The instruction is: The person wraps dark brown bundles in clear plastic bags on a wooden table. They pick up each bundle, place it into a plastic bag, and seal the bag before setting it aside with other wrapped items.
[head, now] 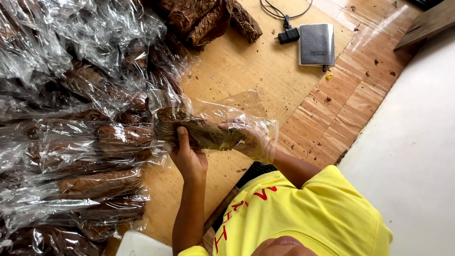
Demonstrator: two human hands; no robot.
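A bundle of brown dried leaves (pixel 196 130) is held over a wooden board, half inside a clear plastic bag (pixel 246 114). My left hand (pixel 188 154) is bare and grips the bundle's left part, thumb on top. My right hand (pixel 250 138) is inside the clear bag and holds the bundle's right end through the film. The bag's open mouth lies around my right wrist.
A heap of bagged leaf bundles (pixel 76 123) fills the left side. Unbagged brown bundles (pixel 208 19) lie at the top. A dark flat device (pixel 316 43) with a black plug (pixel 288 35) and cable sits on the board (pixel 251 66). Reddish tiles (pixel 350 95) and a white surface (pixel 412 142) lie to the right.
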